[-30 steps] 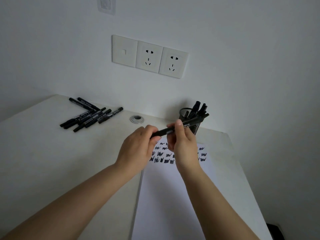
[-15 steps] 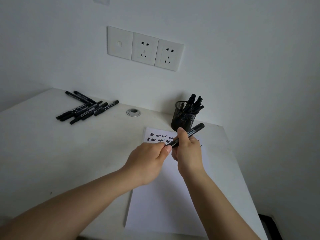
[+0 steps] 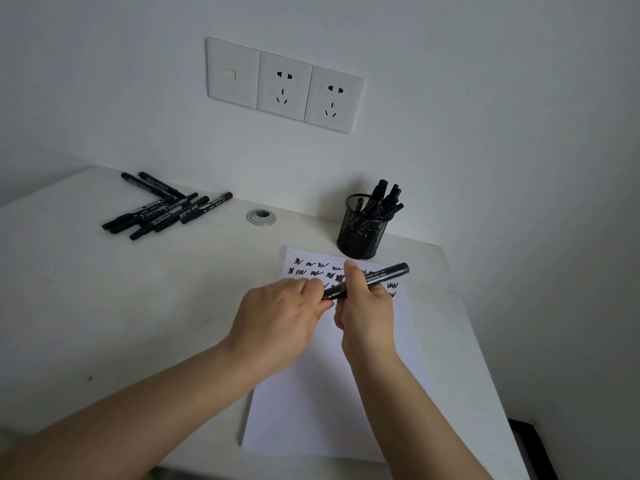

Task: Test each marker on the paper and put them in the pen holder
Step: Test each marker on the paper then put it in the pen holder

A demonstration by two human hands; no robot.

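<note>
Above the scribbled paper (image 3: 332,393), both hands grip one marker (image 3: 369,280): right hand (image 3: 365,306) around the barrel, left hand (image 3: 280,317) fingers pinching the near-left end, its length slanting toward the pen holder (image 3: 362,233)

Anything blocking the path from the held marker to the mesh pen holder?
Nothing visible does. Both the left hand and right hand grip the black marker above the scribbled white paper; the black mesh pen holder stands just beyond, part-filled with markers but with open rim space.
</note>
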